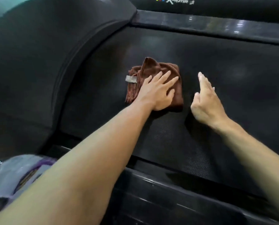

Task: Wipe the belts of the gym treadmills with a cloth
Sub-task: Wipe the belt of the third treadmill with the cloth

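We press our left hand (158, 93), fingers spread flat, on the brown cloth (153, 82) on the belt (233, 82); our right hand (207, 103) hovers just right, fingers straight.

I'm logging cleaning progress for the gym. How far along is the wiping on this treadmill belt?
Done: nothing on the belt clearly reads as already wiped; its dark surface looks alike throughout. In hand: the left hand presses flat on the brown cloth near the belt's middle, while the right hand is open beside it, off the cloth. Left: the stretch toward the right, and any other treadmills, which are out of view.
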A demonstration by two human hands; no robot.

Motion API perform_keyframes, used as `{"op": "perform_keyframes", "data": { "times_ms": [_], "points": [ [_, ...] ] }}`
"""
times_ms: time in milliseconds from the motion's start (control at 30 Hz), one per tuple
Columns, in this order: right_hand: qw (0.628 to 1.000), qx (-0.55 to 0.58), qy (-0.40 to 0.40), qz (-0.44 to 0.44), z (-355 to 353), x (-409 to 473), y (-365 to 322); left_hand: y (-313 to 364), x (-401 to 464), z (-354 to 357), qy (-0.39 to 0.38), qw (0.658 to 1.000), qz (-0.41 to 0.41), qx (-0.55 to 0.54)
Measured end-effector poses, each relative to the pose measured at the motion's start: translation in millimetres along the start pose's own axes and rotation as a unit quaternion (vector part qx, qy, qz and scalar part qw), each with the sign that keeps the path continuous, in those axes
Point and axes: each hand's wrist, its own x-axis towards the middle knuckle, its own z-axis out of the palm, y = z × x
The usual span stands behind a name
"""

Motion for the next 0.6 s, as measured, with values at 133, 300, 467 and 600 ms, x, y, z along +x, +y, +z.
{"op": "perform_keyframes", "data": {
  "times_ms": [133,300,467,600],
  "points": [
    [0.988,-0.135,-0.062,-0.036,32.0,-11.0,1.5,-52.5,22.3,-7.3,0.009,0.994,-0.104,0.006],
    [0.976,-0.204,-0.058,-0.041,40.4,-9.8,6.0,-140.5,31.5,-35.4,0.011,0.968,-0.249,0.012],
    [0.974,-0.216,-0.049,-0.04,43.9,-8.5,3.4,-178.8,2.2,-45.7,-0.012,0.943,-0.333,0.008],
    [0.973,-0.224,-0.053,-0.032,43.5,-10.4,0.4,-161.4,-32.9,-37.1,-0.012,0.943,-0.332,0.01]
  ]
}}
